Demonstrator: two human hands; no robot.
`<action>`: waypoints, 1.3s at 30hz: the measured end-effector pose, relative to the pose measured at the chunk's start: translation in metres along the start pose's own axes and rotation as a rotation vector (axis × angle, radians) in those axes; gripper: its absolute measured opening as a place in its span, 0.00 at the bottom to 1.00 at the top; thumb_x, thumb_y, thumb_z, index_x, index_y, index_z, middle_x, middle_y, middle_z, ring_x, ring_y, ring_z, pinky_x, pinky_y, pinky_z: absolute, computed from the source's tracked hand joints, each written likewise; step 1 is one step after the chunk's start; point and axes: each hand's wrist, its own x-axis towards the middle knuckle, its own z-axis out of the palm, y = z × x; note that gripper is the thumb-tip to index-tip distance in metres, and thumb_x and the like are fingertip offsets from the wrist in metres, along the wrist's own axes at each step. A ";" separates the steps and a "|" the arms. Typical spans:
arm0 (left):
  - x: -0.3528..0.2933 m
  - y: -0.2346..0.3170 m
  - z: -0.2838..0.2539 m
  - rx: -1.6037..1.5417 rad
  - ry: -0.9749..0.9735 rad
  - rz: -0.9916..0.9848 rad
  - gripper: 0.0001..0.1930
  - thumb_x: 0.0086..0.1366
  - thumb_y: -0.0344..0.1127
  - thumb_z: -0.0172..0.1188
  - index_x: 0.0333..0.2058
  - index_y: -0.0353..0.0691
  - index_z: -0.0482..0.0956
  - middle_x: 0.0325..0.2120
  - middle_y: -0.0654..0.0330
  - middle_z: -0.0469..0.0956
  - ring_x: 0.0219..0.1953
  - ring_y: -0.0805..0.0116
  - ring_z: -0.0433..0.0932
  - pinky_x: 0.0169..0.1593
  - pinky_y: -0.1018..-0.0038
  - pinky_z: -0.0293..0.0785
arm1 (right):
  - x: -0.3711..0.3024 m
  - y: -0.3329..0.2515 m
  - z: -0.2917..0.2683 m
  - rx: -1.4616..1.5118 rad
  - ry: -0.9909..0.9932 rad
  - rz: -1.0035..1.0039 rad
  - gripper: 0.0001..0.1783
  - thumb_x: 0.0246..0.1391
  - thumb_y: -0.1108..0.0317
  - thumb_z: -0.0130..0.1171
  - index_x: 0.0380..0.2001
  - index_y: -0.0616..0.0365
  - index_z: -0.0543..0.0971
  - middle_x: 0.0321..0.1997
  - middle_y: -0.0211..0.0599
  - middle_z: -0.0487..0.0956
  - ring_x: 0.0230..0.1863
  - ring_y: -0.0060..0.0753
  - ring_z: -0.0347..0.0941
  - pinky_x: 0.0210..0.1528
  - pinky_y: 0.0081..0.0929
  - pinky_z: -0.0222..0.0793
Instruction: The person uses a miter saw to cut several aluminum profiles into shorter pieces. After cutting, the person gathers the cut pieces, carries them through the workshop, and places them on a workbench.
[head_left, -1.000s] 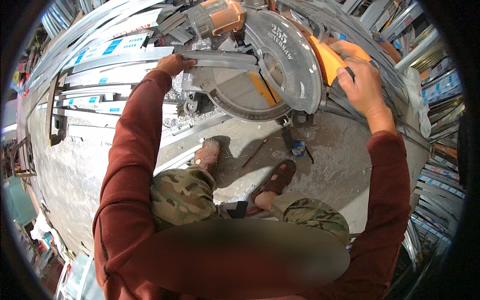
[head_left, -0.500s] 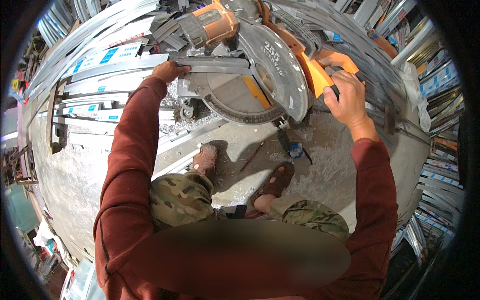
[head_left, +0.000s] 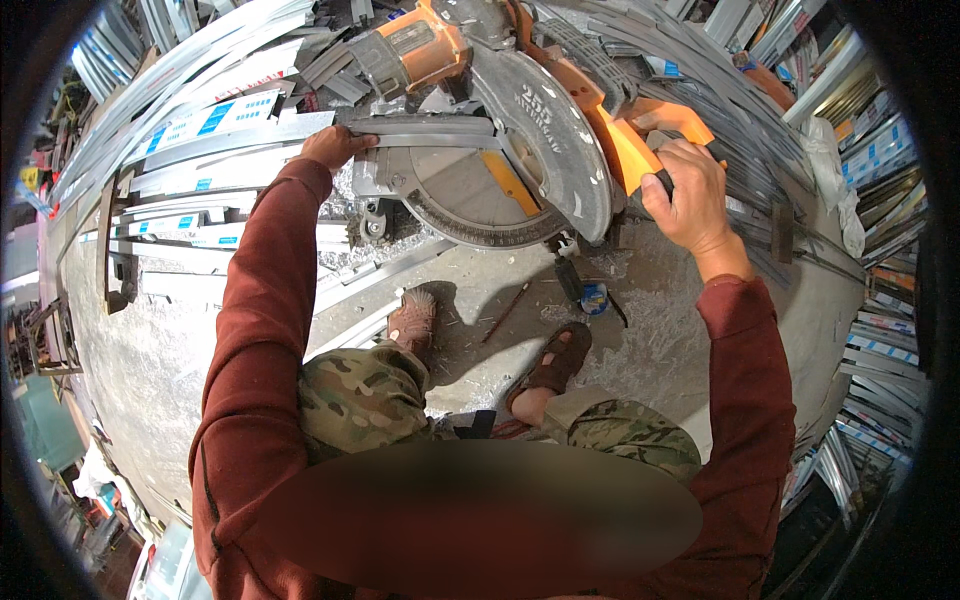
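An orange and grey miter saw (head_left: 545, 140) stands in front of me, its round blade guard tilted over the turntable (head_left: 445, 185). My right hand (head_left: 690, 200) is wrapped round the saw's orange and black handle (head_left: 675, 118) at the right. Along the back of the saw table lies a grey metal profile (head_left: 440, 140), running left from beside the guard. My left hand (head_left: 335, 148) grips this profile from above, fingers closed, just left of the saw table. The guard covers the blade and hides the profile's right end.
Long silvery metal profiles (head_left: 235, 118) lie stacked to the left and behind the saw. More strips (head_left: 885, 330) line the right side. By my feet on the floor are a blue roll (head_left: 594, 299), a thin brown stick (head_left: 507, 311) and shavings.
The view has shifted very slightly. Both hands keep their grips, and the saw head stays at about the same height.
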 end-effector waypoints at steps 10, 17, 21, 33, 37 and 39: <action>-0.011 0.009 -0.010 -0.011 -0.016 0.008 0.35 0.60 0.71 0.52 0.28 0.39 0.86 0.23 0.52 0.82 0.30 0.54 0.82 0.40 0.59 0.74 | -0.003 0.001 0.002 -0.018 0.001 -0.015 0.16 0.45 0.58 0.57 0.21 0.64 0.73 0.25 0.46 0.74 0.33 0.51 0.71 0.39 0.43 0.66; -0.008 0.009 -0.012 0.037 -0.076 -0.048 0.34 0.59 0.72 0.53 0.26 0.44 0.86 0.29 0.52 0.83 0.38 0.53 0.82 0.47 0.60 0.72 | -0.006 0.003 0.006 -0.015 0.007 -0.019 0.17 0.45 0.58 0.57 0.22 0.65 0.75 0.26 0.47 0.74 0.33 0.51 0.71 0.39 0.43 0.66; -0.008 0.010 -0.013 0.043 -0.052 -0.032 0.36 0.59 0.72 0.52 0.28 0.40 0.86 0.27 0.50 0.83 0.34 0.52 0.82 0.43 0.59 0.73 | -0.011 0.003 0.009 -0.005 0.011 -0.006 0.17 0.44 0.58 0.57 0.22 0.65 0.75 0.26 0.47 0.74 0.33 0.51 0.71 0.39 0.42 0.65; -0.020 0.004 -0.009 -0.006 0.045 0.072 0.40 0.60 0.75 0.46 0.34 0.39 0.85 0.32 0.46 0.82 0.41 0.48 0.81 0.47 0.56 0.72 | 0.077 -0.007 -0.048 -0.047 -0.114 0.016 0.24 0.57 0.50 0.50 0.41 0.60 0.81 0.40 0.52 0.80 0.44 0.55 0.76 0.45 0.44 0.70; -0.022 -0.028 0.007 -0.022 0.134 0.256 0.37 0.68 0.67 0.40 0.31 0.34 0.81 0.29 0.44 0.80 0.36 0.41 0.78 0.42 0.50 0.70 | 0.130 -0.005 -0.067 -0.096 -0.360 0.125 0.27 0.58 0.46 0.46 0.48 0.53 0.80 0.41 0.53 0.81 0.46 0.58 0.76 0.48 0.43 0.70; -0.032 -0.036 0.014 -0.082 0.311 0.329 0.32 0.69 0.63 0.45 0.32 0.34 0.80 0.31 0.46 0.79 0.39 0.44 0.76 0.44 0.52 0.69 | 0.139 -0.003 -0.070 -0.114 -0.355 0.149 0.28 0.59 0.44 0.44 0.48 0.52 0.80 0.42 0.53 0.80 0.46 0.59 0.75 0.48 0.42 0.69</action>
